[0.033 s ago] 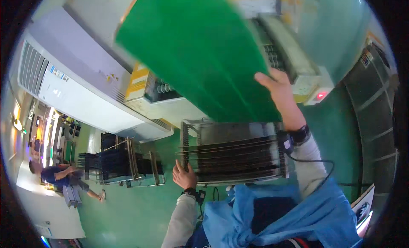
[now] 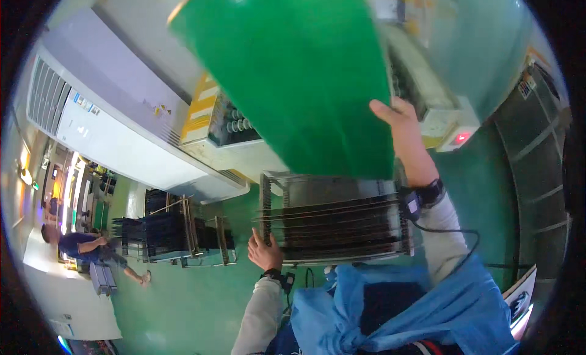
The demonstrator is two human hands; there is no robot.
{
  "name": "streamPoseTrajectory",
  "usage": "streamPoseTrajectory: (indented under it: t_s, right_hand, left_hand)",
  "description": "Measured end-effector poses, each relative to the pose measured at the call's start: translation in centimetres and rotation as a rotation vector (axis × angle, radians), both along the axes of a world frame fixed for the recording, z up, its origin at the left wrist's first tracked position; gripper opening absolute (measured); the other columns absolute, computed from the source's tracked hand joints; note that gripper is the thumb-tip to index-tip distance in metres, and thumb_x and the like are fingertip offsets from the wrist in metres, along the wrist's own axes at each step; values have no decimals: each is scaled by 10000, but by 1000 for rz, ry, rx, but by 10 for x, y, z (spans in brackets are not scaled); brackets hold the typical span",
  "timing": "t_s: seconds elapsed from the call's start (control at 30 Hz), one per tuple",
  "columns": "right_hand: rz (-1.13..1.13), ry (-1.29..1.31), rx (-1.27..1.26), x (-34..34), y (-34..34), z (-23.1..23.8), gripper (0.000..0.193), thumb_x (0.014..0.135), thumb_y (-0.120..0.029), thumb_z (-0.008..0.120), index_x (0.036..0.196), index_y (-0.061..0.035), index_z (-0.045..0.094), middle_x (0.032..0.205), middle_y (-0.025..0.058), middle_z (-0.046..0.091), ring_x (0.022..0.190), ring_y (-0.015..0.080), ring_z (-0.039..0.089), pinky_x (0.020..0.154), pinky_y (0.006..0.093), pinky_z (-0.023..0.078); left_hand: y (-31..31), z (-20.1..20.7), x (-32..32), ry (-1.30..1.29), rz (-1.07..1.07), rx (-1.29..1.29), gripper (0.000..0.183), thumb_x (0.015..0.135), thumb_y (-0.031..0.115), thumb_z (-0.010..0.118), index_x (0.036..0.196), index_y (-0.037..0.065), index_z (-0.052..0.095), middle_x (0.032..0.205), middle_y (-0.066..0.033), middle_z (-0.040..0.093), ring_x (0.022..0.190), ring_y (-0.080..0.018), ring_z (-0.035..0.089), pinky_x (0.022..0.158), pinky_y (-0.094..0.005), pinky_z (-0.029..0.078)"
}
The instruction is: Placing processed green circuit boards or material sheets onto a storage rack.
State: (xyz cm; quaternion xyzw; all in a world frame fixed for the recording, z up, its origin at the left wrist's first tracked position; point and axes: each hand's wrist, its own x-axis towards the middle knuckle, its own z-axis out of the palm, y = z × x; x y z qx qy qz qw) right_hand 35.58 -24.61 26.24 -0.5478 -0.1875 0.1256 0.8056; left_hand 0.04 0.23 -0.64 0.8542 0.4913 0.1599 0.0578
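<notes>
A large green panel, blurred by motion, is tilted above a metal rack. My right hand grips the panel by its right edge, thumb over the face; the fingers behind are hidden. Several thin dark boards stand in rows in the rack, in front of my body. At the rack's left end rests my left hand, its fingers stretched out and apart, touching the rack or the board ends; it holds nothing I can see.
Behind the panel stands a conveyor-like machine with rollers and a lit red switch. A white air conditioner is at left. Another loaded rack and a person are farther left. Grey bins stand at right.
The green panel has swung a little, its upper part going right and its lower left corner pulling in. My left hand has barely moved. The person at far left has shifted slightly.
</notes>
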Motion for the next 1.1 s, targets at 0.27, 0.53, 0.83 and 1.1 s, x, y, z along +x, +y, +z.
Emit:
streamPoseTrajectory:
  t_s: [0.27,0.53,0.83,1.1]
  right_hand:
    - [157,324,250,-21,34,-64,413,888,9,703,1284,-24,591,1203,94,673,998,235,672,857,390,540]
    - [210,685,354,-35,49,-115,266,935,-61,693,1178,-22,590,1192,107,652,1074,268,637,943,448,504]
    - [137,693,309,-20,70,-146,258,923,-111,740,1122,-43,590,1092,81,647,1036,257,614,947,463,441]
    - [-38,805,210,-13,96,-163,210,922,-133,760,1030,-76,589,979,52,615,969,235,603,914,484,463]
  left_hand:
    - [-4,7,2,-16,22,-12,681,900,439,670,1486,139,498,1319,-112,578,1191,-326,551,996,-488,403]
    - [-3,9,1,18,23,-44,710,886,432,679,1499,135,481,1323,-124,580,1190,-328,550,1008,-486,396]
    - [-2,7,2,1,16,-19,710,888,426,690,1502,140,480,1308,-136,595,1188,-329,557,1010,-481,399]
    - [-3,7,1,-8,2,4,697,906,447,673,1507,157,472,1328,-132,588,1216,-338,546,1015,-501,396]
